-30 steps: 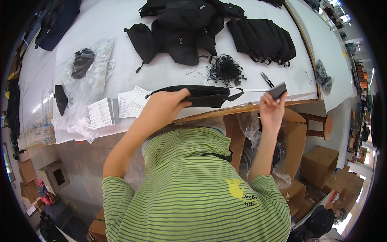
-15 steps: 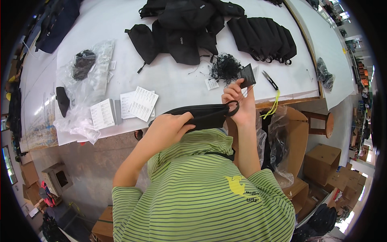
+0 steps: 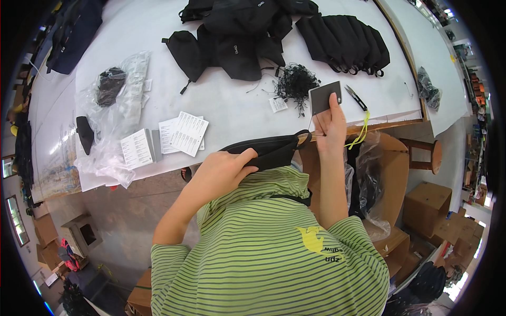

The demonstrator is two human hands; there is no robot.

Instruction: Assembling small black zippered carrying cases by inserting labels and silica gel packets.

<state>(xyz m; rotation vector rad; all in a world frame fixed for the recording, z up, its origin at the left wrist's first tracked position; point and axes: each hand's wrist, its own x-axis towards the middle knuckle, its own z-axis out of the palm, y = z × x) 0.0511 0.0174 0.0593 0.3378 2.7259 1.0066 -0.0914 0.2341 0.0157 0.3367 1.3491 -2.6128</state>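
Note:
A black fabric pouch point(image 3: 271, 149) with a zip along its top is held near the table's front edge. My left hand point(image 3: 227, 167) is closed on its left part, thumb and fingers pinching the cloth. At its right end a black loop point(image 3: 304, 138) sticks out. My right hand point(image 3: 332, 124) is beyond that loop, pinching a dark hang tag point(image 3: 323, 98) with the thumb on its face. Thin string runs between the tag and the loop; whether it passes through the loop I cannot tell. A tangle of black tag strings point(image 3: 295, 83) lies just behind the tag.
Small snips point(image 3: 356, 98) with a yellow-green cord lie right of the tag. Black pouches point(image 3: 237, 55) are heaped at the back, with a neat row point(image 3: 345, 45) beside them. White printed cards point(image 3: 182, 134) and clear plastic bags point(image 3: 108, 121) lie left. An open carton point(image 3: 392, 181) stands below right.
My right hand has turned and moved slightly right, drawing the tag away from the loop; the tag's other face now shows. The left hand still grips the pouch.

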